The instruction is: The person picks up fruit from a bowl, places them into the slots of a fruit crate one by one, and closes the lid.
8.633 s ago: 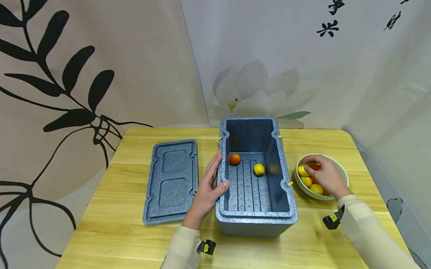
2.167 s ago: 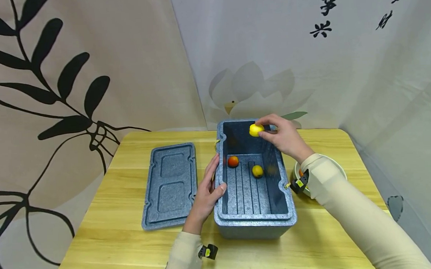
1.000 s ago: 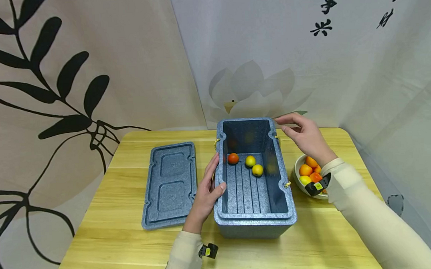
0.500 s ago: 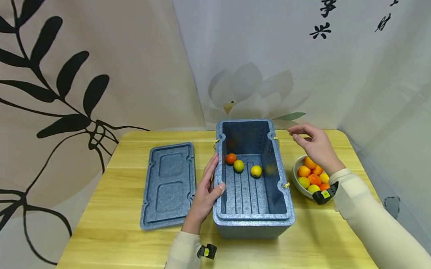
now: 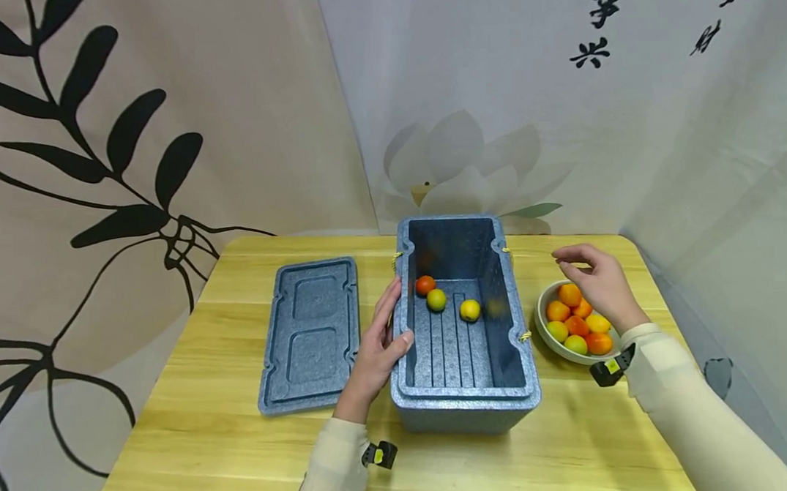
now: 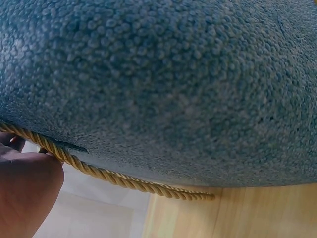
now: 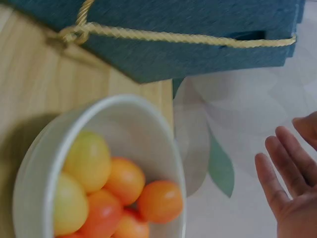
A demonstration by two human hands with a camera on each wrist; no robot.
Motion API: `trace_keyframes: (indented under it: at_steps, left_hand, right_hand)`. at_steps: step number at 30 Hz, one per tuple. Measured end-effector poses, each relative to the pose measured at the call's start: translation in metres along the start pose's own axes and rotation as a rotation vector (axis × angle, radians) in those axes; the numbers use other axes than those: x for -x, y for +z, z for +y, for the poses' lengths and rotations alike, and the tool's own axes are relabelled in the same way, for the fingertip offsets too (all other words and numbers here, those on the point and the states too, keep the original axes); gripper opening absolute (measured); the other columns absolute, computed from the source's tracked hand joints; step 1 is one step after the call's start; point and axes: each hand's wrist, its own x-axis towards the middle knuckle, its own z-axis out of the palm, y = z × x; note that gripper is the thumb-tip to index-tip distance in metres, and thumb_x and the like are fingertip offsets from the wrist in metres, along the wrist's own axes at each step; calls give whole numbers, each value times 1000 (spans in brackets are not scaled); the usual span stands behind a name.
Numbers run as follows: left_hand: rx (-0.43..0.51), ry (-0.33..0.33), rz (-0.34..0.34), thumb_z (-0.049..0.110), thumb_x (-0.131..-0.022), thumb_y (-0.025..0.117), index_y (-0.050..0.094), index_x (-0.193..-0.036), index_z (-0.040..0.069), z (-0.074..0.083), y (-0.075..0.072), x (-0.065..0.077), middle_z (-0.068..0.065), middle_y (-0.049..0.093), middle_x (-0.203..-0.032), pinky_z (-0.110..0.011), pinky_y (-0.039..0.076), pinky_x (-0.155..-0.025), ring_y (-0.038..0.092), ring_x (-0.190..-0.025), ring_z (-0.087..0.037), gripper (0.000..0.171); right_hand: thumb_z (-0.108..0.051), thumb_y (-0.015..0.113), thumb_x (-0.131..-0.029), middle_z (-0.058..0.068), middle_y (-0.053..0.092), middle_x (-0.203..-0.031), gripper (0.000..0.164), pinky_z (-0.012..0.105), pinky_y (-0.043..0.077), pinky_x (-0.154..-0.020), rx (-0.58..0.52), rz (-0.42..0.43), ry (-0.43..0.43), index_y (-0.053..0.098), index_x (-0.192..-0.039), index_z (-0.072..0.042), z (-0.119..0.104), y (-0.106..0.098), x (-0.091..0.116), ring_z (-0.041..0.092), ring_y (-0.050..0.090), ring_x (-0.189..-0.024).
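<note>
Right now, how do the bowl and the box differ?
Shape and colour: the bowl is round and pale, while the box is rectangular and blue-grey.
Size: the bowl is clearly smaller than the box.
Contents: the bowl is heaped with fruits; the box holds just three.
Fittings: the box has a yellow rope; the bowl shows none.
Both stand uncovered on the table.

the foam box (image 5: 467, 416) and left lid (image 5: 313, 355) are speckled blue-grey, the box's twisted rope (image 7: 173, 36) golden; the right bowl (image 7: 136, 121) is off-white, its fruits (image 5: 576, 326) orange and yellow-green; the table (image 5: 197, 430) is yellow wood-grain.
</note>
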Motion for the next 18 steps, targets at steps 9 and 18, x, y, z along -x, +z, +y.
trace_keyframes:
  at_steps: [9,18]
  left_hand:
    - [-3,-8,7,-7,-91,51,22,-155,2,0,0,1,-11,12,-162,-29,12,-115,9,-148,-23,72]
    - [4,-7,3,-4,-91,53,23,-157,7,-1,0,2,-6,13,-163,-31,10,-116,8,-148,-20,72]
  right_hand:
    - [-17,55,-101,18,57,-126,31,23,47,-91,31,-14,75,61,-126,0,20,-1,12,34,55,-113]
    - [-18,56,-100,21,51,-129,34,10,45,-82,-15,-9,126,59,-127,3,42,2,22,40,54,-115]
